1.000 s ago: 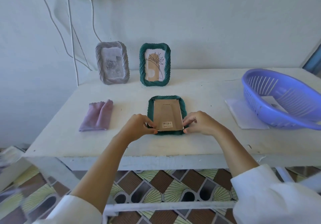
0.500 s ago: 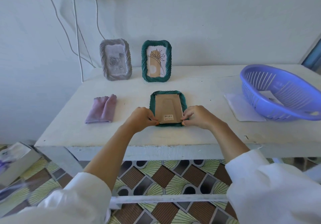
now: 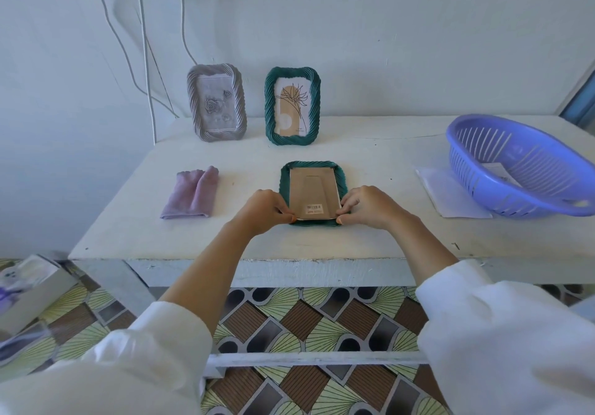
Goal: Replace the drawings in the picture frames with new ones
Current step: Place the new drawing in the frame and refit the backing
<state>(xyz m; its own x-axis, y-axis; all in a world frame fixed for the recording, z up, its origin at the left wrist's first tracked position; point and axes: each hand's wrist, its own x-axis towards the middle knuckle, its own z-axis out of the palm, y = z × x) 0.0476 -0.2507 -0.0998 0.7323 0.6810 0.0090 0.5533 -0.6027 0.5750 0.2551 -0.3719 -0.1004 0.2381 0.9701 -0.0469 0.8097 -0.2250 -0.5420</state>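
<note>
A green picture frame (image 3: 284, 177) lies face down in the middle of the white table (image 3: 370, 237), its brown cardboard back (image 3: 314, 194) facing up with a barcode sticker near me. My left hand (image 3: 265, 210) pinches the back's near left corner. My right hand (image 3: 367, 205) pinches its near right corner. Against the wall stand a grey frame (image 3: 216, 102) with a rose drawing and a second green frame (image 3: 292, 106) with a flower drawing.
A folded purple cloth (image 3: 193, 194) lies left of the face-down frame. At the right, a purple plastic basket (image 3: 515, 167) holds a paper and rests partly on white sheets (image 3: 442, 192). Cables (image 3: 145, 60) hang down the wall at the back left.
Both hands stay at the near corners of the cardboard back. The camera has shifted, so the table sits a little higher in view.
</note>
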